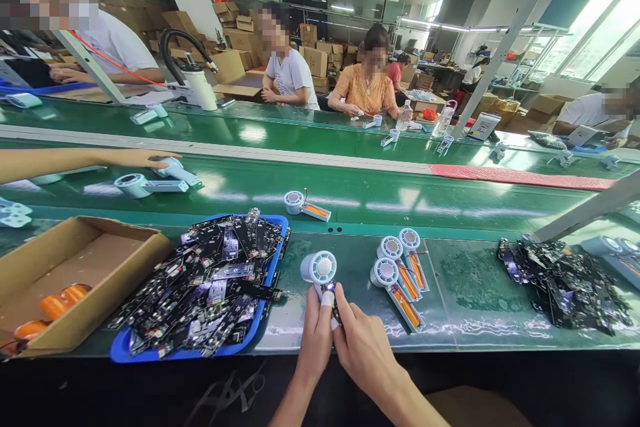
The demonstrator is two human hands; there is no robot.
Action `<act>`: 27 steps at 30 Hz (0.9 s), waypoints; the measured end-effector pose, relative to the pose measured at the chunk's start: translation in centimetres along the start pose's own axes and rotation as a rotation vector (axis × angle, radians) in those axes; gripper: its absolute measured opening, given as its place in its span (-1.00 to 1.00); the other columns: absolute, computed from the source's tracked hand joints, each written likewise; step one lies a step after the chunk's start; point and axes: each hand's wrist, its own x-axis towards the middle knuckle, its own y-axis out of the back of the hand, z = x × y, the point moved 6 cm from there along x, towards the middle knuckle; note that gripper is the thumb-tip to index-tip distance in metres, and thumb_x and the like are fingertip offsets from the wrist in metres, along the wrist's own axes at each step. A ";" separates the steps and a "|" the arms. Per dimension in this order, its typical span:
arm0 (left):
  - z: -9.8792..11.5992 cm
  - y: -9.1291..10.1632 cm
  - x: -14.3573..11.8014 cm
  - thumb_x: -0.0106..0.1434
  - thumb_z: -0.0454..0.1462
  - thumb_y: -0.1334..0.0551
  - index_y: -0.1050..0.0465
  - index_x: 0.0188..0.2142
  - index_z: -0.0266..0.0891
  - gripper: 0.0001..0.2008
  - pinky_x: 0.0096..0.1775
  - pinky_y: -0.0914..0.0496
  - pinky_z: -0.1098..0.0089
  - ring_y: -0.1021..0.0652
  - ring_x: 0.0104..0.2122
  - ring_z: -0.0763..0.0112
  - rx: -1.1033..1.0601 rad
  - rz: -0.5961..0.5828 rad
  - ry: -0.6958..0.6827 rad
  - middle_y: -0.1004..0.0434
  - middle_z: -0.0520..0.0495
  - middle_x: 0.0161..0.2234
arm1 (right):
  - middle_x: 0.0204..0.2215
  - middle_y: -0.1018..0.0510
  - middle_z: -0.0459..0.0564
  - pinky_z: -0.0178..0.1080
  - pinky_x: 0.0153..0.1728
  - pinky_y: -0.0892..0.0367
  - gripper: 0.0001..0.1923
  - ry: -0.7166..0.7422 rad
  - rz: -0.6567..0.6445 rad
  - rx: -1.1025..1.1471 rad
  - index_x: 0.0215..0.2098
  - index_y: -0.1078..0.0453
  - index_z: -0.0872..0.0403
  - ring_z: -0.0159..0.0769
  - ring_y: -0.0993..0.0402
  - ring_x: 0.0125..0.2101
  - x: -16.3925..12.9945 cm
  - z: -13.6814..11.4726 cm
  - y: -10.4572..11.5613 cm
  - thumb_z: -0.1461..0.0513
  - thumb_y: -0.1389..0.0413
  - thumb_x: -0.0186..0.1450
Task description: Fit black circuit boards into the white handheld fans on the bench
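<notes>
Both my hands hold a light-blue handheld fan (321, 268) just above the front edge of the bench, its round head pointing away from me. My left hand (316, 330) wraps the handle from the left, with white tape round a finger. From the other side, my right hand (364, 341) pinches the handle, where a dark circuit board (329, 288) shows between the thumbs. Fingers hide most of the handle. Right of my hands lie several fans (386, 272) with orange cells in their open handles. Another fan (295, 201) with a red wire lies further back.
On the left, a blue tray (273, 300) is heaped with circuit boards, beside a cardboard box (117, 263) with orange cells. More boards (565, 287) are piled at right near a slanted metal post. A co-worker's hand (143, 158) touches a fan on the green belt (240, 180).
</notes>
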 end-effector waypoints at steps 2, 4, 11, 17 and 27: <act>-0.2 -0.1 0.0 0.36 0.04 -0.04 -0.25 0.09 -0.17 -0.55 0.17 -0.24 0.18 -0.37 0.20 0.10 0.008 0.011 -0.002 -0.38 -0.24 0.18 | -0.22 -0.60 0.14 -0.25 -0.42 -0.42 -0.30 0.026 0.006 -0.029 0.43 0.04 0.18 -0.11 -0.60 -0.36 0.0 0.0 -0.1 0.37 0.06 0.33; 0.0 -0.4 -0.1 0.36 0.05 -0.04 -0.23 0.11 -0.17 -0.52 0.21 -0.20 0.17 -0.33 0.24 0.11 0.005 0.006 0.002 -0.34 -0.25 0.22 | -0.22 -0.60 0.14 -0.26 -0.43 -0.43 -0.28 0.034 0.014 -0.058 0.44 0.08 0.19 -0.13 -0.60 -0.38 0.0 -0.2 -0.7 0.38 0.05 0.33; -1.5 -0.6 0.0 0.20 0.13 -0.19 -0.35 0.04 -0.16 -0.44 0.20 -0.26 0.22 -0.40 0.21 0.09 -0.139 0.002 0.105 -0.45 -0.20 0.17 | -0.25 -0.60 0.23 -0.25 -0.49 -0.42 -0.29 -0.004 -0.081 -0.253 0.43 0.11 0.24 -0.12 -0.61 -0.43 -0.2 -0.4 -1.7 0.41 0.01 0.36; -3.8 0.3 0.6 0.06 0.07 -0.37 -0.50 -0.03 -0.18 -0.45 0.04 -0.43 0.17 -0.59 0.00 0.07 -0.429 0.090 0.254 -0.63 -0.17 -0.04 | -0.15 -0.62 0.09 -0.27 -0.28 -0.39 -0.15 0.151 -0.143 0.231 0.47 0.21 0.04 -0.14 -0.58 -0.26 0.1 1.9 -0.6 0.15 -0.13 0.37; 3.0 0.3 1.3 0.31 -0.16 -0.12 -0.61 -0.21 -0.18 -0.71 -0.06 -0.41 0.23 -0.61 -0.17 0.12 0.349 -0.067 -0.061 -0.66 -0.15 -0.29 | -0.52 -0.48 -0.14 -0.36 -0.49 -0.21 -0.36 -0.076 0.026 0.697 0.43 -0.01 0.13 -0.35 -0.35 -0.54 0.8 4.2 -2.4 0.21 0.05 0.41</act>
